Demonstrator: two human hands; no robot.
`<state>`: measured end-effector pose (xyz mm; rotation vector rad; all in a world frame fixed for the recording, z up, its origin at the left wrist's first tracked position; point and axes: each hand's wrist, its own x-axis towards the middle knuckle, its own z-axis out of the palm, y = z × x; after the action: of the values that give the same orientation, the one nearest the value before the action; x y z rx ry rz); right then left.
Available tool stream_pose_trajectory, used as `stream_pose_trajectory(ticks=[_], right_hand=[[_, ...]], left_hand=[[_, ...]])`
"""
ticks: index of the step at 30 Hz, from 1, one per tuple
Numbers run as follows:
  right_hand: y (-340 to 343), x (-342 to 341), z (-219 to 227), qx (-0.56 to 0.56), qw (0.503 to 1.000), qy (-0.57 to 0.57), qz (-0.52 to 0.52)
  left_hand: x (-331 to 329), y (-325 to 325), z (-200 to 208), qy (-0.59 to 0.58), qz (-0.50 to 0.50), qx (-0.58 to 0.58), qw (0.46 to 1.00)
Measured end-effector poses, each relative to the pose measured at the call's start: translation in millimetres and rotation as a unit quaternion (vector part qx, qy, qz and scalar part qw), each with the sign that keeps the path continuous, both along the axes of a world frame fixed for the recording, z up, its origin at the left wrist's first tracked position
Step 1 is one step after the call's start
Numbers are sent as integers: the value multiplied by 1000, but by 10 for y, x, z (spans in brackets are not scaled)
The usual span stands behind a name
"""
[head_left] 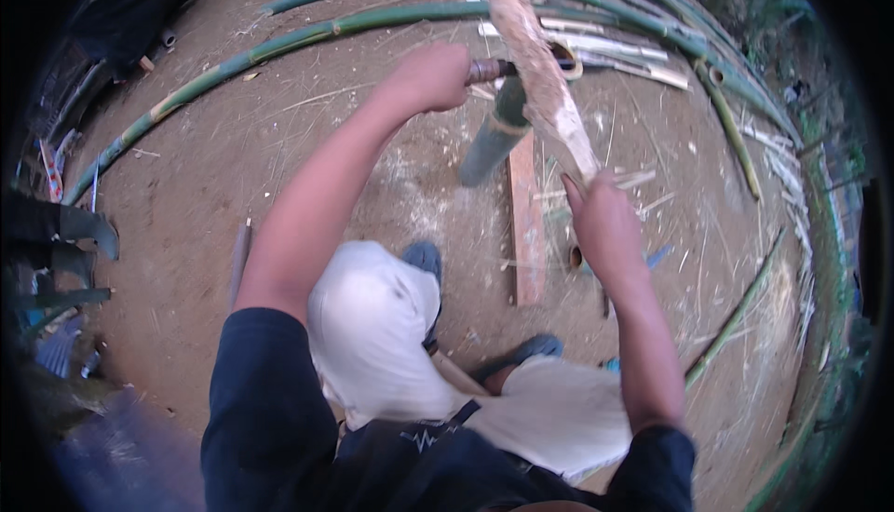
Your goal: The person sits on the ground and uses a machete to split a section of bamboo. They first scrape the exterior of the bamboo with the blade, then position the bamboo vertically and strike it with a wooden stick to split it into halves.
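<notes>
My left hand (438, 76) is closed round the handle of a large knife (485, 70), held out to the far side. Its dark blade lies across the top of an upright green bamboo section (488, 151), partly hidden behind a rough wooden club (543, 74). My right hand (607, 225) grips the narrow lower end of that club, which slants up and away over the blade. Whether the club touches the blade, I cannot tell. A reddish wooden plank (527, 233) lies on the ground beside the bamboo section.
Long green bamboo poles (345, 24) curve across the far ground. Pale split strips (633, 63) lie behind the club. A thin bamboo piece (745, 312) rests at the right. Dark boots (88, 225) show at the left edge, and my feet (424, 259) are close below the work.
</notes>
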<state>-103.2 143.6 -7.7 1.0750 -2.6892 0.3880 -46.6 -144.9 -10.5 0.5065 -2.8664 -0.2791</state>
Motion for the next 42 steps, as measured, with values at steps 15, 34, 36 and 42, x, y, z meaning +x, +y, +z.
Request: stream_pose_trajectory(ticks=[15,34,36,42], right_hand=[[-179,407,1112,-433,897,87,27],[71,-119,934,-444,896,5,18],[98,-272,892,-533,845,8,31],[231,-593,-683,-82,991,-70,-82]], left_hand=[[-25,-4,98,-9,-3,5,1000],[147,-173,-256,-20,24,105,994],[106,-190,-279,-16,14,89,996],[3,-149,-84,0,59,-43,997]])
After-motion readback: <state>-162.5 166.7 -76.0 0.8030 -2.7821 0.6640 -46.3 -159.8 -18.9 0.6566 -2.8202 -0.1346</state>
